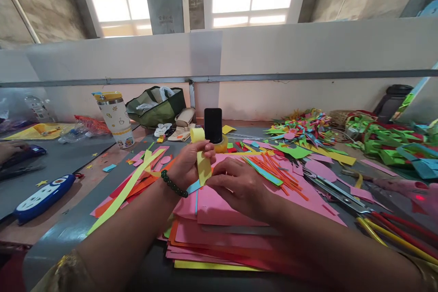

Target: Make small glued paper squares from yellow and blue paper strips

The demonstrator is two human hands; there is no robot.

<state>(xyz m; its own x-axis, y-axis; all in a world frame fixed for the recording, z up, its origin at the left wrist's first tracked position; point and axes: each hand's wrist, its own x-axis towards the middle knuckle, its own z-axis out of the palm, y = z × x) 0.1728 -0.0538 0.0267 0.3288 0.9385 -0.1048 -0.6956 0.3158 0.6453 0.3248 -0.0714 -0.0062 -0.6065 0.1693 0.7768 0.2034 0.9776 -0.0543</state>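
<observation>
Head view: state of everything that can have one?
Yellow strip: curled at top, held
Left hand: closed on strip
Right hand: fingertips at strip's lower end
Phone: upright, screen dark
Tumbler: upright, lidded
Green bag: open
Paper sheets: stacked flat
Pink glue gun: red light lit
Scissors: lying, opening unclear

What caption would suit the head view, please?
Left hand holds a curled yellow strip, right hand at its lower end.

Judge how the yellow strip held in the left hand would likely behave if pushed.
The yellow strip probably bends easily, as its upper end curls over above the left hand. It is likely light, looking thin like paper. It may not flop completely, since that curl stands up above the fingers.
</observation>
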